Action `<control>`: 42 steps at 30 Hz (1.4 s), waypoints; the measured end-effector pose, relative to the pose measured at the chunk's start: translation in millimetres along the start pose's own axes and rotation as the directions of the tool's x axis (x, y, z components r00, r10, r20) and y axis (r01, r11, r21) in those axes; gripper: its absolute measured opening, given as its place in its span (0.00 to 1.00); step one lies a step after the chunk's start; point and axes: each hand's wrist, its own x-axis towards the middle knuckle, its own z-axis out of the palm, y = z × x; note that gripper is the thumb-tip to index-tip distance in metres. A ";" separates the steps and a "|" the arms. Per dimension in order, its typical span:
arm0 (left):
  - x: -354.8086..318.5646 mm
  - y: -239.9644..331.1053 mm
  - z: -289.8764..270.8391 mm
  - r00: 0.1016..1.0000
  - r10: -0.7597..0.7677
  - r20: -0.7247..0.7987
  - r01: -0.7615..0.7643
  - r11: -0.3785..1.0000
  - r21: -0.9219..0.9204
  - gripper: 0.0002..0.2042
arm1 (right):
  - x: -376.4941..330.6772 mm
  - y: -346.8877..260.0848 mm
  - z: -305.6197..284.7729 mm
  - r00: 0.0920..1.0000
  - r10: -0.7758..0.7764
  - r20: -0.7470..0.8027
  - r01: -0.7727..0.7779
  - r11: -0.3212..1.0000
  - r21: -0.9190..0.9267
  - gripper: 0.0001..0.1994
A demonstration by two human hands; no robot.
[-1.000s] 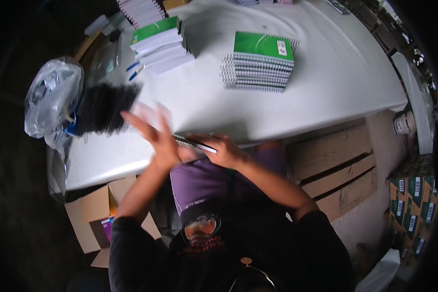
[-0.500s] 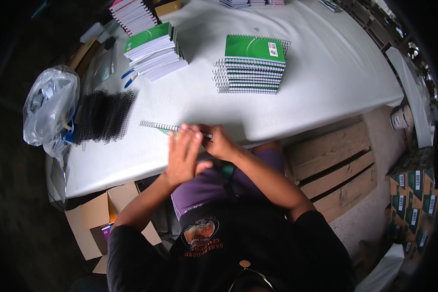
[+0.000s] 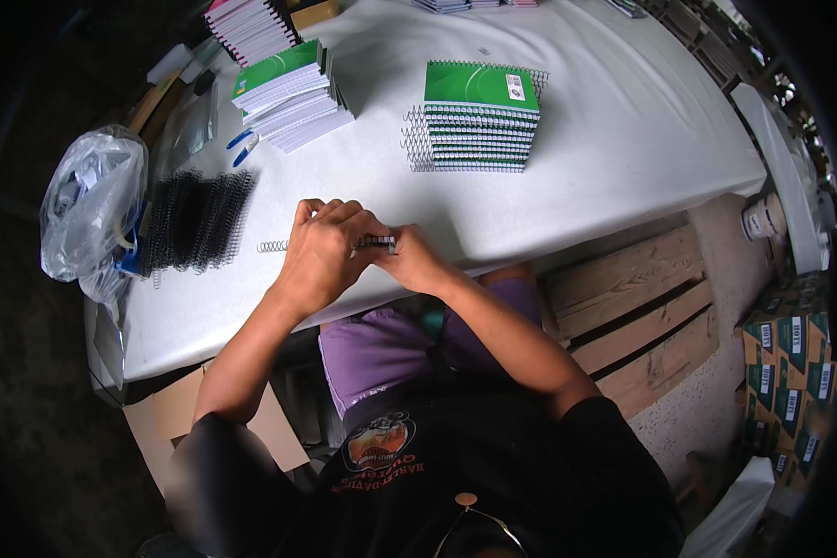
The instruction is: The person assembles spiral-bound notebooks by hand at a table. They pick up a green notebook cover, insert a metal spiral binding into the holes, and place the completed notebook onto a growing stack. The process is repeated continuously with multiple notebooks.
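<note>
At the table's near edge, both my hands are closed around a spiral notebook (image 3: 378, 242) held edge-up, its cover mostly hidden. From above, my left hand (image 3: 324, 249) wraps over its spine, fingers bent across it. My right hand (image 3: 411, 262) pinches the notebook's right end. A loose length of wire coil (image 3: 272, 246) sticks out past my left hand. Beyond them stands a stack of green spiral notebooks (image 3: 481, 116), with coil ends jutting out at both sides. A bundle of black coils (image 3: 198, 220) lies to the left of my hands.
A pile of green-covered books (image 3: 293, 98) and a blue pen (image 3: 245, 147) lie at the back left. Beside the coils sits a clear plastic bag (image 3: 93, 200). A wooden pallet (image 3: 637, 298) is on the floor at right, with stacked boxes (image 3: 786, 372) beyond. An open carton (image 3: 270, 418) stands below the table.
My left hand, which lay with fingers straightened along the spine, has moved left and up and now curls over the notebook. My right hand keeps its hold, shifted slightly.
</note>
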 end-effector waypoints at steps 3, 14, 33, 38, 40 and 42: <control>-0.4 6.0 5.1 0.996 0.008 -0.090 -0.015 0.997 -0.075 0.13 | 0.7 2.2 1.4 1.000 -0.012 -0.009 0.012 0.999 0.035 0.10; 5.7 14.1 -4.6 0.996 0.064 -0.069 -0.059 0.996 0.069 0.14 | -4.6 -8.0 -4.9 0.999 0.049 0.018 -0.046 0.990 -0.136 0.09; 173.6 -5.8 79.7 0.599 -0.555 -0.577 -0.303 0.510 -0.805 0.11 | 48.5 -3.0 -168.4 0.660 -0.386 -0.645 0.235 0.921 -0.310 0.25; 160.7 -6.8 67.1 0.490 -0.514 -0.704 -0.199 0.721 -0.664 0.12 | 49.0 -6.3 -164.0 0.665 -0.369 -0.649 0.243 0.929 -0.280 0.25; 151.3 -30.4 37.3 0.414 -0.479 -0.774 -0.317 0.721 -0.616 0.11 | 38.9 -9.4 -166.3 0.669 -0.425 -0.610 0.239 0.900 -0.365 0.27; 107.5 -37.0 -62.7 0.361 0.060 -0.931 -0.055 0.998 0.043 0.10 | 13.5 6.4 -181.2 0.666 -0.430 -0.610 0.188 0.888 -0.421 0.29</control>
